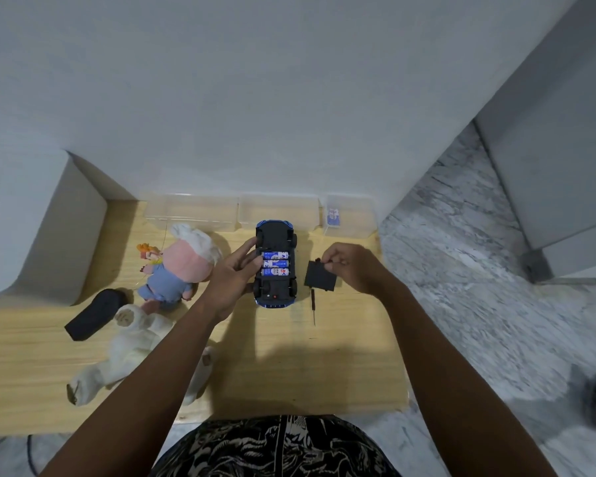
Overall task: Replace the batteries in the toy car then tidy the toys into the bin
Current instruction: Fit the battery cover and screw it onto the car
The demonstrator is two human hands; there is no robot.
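The left hand rests against the left flank of the toy car, its fingers nearly straight and reaching onto the open battery bay, steadying the body rather than gripping it. The right hand pinches the far edge of the black battery cover, which hangs or rests just right of the car, apart from it. The car lies upside down on the wooden table, its long axis running near to far, with three blue batteries seated crosswise in the bay, so the swap looks done. The next move probably turns on this: the cover sits directly right of the bay, so the right hand, the nearer one, would carry it leftward and lay it flat over the cells while the left holds the car still. A small screwdriver lies near the cover's near edge, pointing towards the person. Left of the car lie a pink-faced plush doll, a white plush toy and a black case. Clear plastic bins line the far edge.
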